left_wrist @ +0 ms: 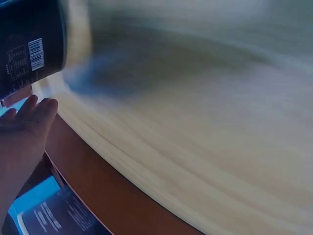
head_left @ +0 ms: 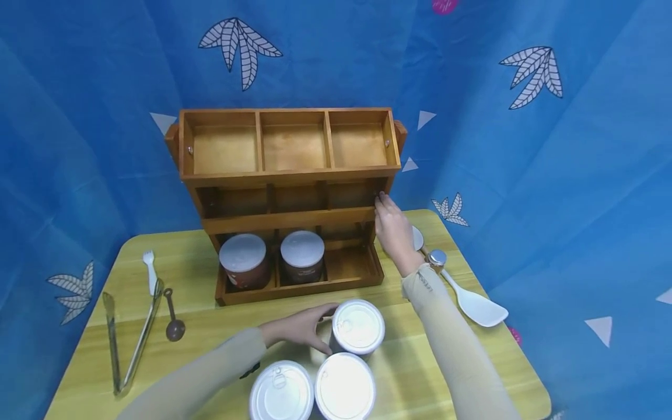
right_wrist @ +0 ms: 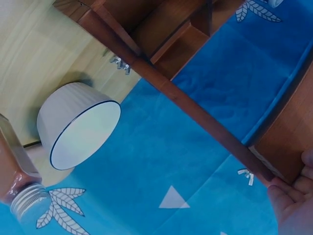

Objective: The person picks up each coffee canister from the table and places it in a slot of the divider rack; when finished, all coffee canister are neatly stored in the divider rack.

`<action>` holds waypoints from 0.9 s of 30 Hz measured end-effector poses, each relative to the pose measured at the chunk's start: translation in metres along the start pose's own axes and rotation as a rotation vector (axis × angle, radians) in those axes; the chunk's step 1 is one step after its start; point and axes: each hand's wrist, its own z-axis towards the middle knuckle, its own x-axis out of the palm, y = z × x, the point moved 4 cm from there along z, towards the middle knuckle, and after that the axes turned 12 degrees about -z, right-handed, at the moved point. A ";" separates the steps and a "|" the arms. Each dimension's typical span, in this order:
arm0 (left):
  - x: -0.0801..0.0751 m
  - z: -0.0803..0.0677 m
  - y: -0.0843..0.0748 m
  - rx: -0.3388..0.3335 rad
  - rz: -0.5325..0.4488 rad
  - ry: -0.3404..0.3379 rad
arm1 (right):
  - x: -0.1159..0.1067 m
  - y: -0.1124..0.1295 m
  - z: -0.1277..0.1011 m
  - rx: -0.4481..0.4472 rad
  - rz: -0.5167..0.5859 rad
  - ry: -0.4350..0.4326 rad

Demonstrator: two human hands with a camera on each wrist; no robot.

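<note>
Can (head_left: 358, 328) side hidden behind left hand (head_left: 299, 328); wrist view blurred.
</note>
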 end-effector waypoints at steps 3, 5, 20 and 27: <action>0.004 0.007 -0.003 0.044 -0.050 0.036 | 0.002 0.002 0.000 -0.006 -0.002 0.007; 0.007 0.012 -0.004 0.066 -0.091 0.057 | 0.002 0.002 0.000 -0.002 0.003 0.016; 0.011 0.028 -0.002 0.153 -0.176 0.099 | 0.000 -0.001 0.000 -0.004 -0.010 -0.013; 0.011 0.028 0.003 0.168 -0.183 -0.029 | -0.001 -0.001 -0.001 -0.029 -0.011 -0.027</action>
